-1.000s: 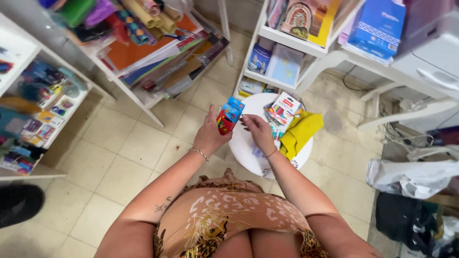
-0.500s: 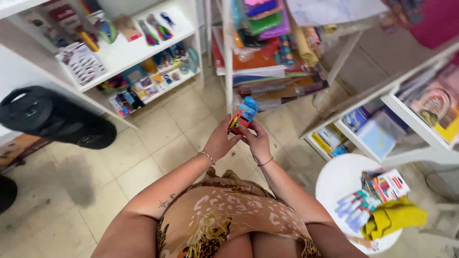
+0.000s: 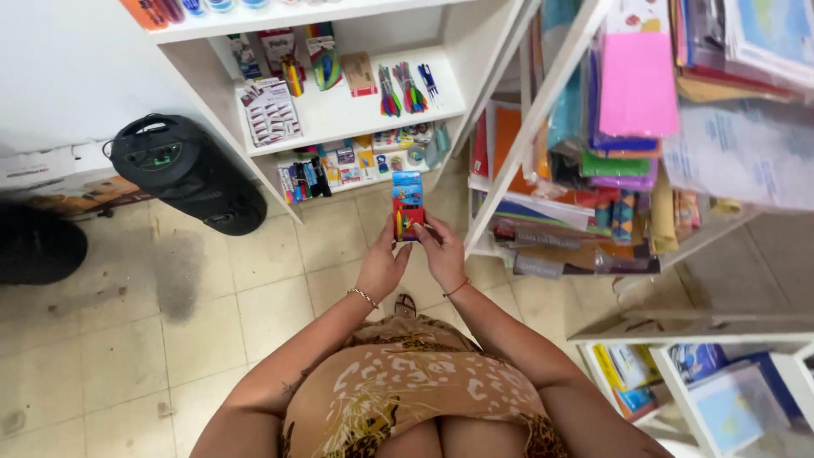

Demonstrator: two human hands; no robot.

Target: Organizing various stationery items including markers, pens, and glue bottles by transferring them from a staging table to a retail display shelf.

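Observation:
I hold a small blue and red box of coloured pencils (image 3: 407, 203) upright in front of me with both hands. My left hand (image 3: 383, 265) grips its lower left side and my right hand (image 3: 441, 250) grips its lower right side. The box is raised toward a white shelf unit (image 3: 356, 114) that carries pens, markers and small stationery packs on its boards.
A black cylindrical speaker (image 3: 186, 174) lies on the tiled floor at the left, beside a cardboard box (image 3: 51, 178). A white rack (image 3: 543, 93) on the right holds coloured paper sheets and folders. Low shelves with books (image 3: 704, 382) stand at the bottom right.
I have turned left, away from the round white table, toward the stationery shelf. My right hand has joined the left on the box, which is now upright.

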